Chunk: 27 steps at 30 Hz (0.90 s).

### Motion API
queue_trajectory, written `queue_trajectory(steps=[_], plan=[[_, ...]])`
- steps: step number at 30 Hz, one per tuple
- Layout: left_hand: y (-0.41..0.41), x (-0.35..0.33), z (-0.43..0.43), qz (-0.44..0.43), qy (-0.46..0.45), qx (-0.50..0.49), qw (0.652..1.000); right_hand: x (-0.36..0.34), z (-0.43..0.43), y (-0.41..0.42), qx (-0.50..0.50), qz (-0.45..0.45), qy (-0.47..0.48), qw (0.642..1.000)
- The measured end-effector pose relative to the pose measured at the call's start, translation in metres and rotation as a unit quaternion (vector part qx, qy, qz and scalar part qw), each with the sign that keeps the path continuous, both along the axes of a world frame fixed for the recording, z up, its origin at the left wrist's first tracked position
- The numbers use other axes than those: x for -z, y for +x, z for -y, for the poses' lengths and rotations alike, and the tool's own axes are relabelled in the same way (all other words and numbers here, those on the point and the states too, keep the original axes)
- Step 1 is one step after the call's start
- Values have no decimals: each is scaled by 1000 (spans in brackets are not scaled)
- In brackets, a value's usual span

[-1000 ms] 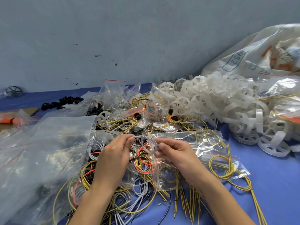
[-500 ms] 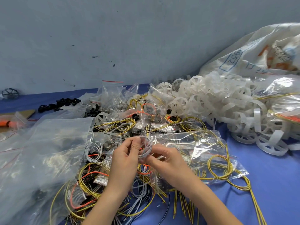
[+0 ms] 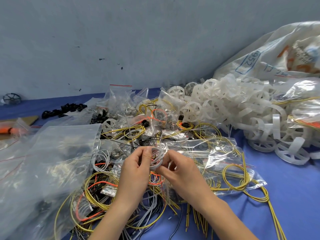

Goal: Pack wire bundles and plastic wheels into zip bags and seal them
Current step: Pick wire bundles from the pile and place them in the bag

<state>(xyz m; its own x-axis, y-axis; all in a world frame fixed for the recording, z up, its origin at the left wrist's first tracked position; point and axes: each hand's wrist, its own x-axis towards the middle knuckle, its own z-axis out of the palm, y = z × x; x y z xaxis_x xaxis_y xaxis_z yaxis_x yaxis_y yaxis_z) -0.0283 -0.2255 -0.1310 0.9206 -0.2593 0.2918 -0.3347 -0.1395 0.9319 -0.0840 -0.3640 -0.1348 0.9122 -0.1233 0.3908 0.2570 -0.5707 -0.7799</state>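
Left hand (image 3: 136, 168) pinching the grey wire bundle (image 3: 156, 158) with thumb and forefinger; right hand (image 3: 180, 170) curled round its other side. The hands have closed together over the last second, squeezing the coil small above the tabletop (image 3: 285, 187); judged ready for bagging. Plastic wheels (image 3: 233, 108) heaped at right, unpacked.

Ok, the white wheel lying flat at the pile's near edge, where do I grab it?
Pinch the near rim of the wheel from above, one finger through a spoke gap. It lies flat on the blue cloth, that side free of the pile.
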Motion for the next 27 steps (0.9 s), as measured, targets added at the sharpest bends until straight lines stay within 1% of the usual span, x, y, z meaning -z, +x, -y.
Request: queue_trajectory(steps=[3, 5, 7, 9, 11, 14, 19, 21, 24, 26, 27], plan=[[4, -1, -5, 22, 8, -37, 999, 2, 5, -2, 29, -26, -50, 998], [5, -3, -6, 29, 18, -63, 997, 5, 3, -2, 49, -64, -124, 989], [6, -4, -7, 28, 26, -72, 997, 8, -2, -2, 57, -80, -180, 979], [6, -2, -8, 24, 32, -68, 997, 11, -6, -3, 56, -83, -206, 973], [5, -1, -8, 22, 40, -64, 997, 13, -5, -4, 63, -78, -199, 975], [6, -2, -7, 9, 35, -58, 998, 11, 1, -2, 81, -84, -145, 983], [7, -5, -9, -2, 30, -41, 999, 4, 9, 4, 113, -152, 9, 982], [6, -6, -10, 0, 35, -30, 999, 3, 12, 7, 115, -171, 80, 975], [4, -5, -9, 1, 35, -27, 999, 0, 17, 8, 75, -211, 191, 956], [3, -7, -9, -4, 21, -30, 999, -2, 18, 7, 46, -229, 249, 940], [3, -10, -8, -16, -1, -29, 999, -2, 19, 6, 39, -231, 264, 936]])
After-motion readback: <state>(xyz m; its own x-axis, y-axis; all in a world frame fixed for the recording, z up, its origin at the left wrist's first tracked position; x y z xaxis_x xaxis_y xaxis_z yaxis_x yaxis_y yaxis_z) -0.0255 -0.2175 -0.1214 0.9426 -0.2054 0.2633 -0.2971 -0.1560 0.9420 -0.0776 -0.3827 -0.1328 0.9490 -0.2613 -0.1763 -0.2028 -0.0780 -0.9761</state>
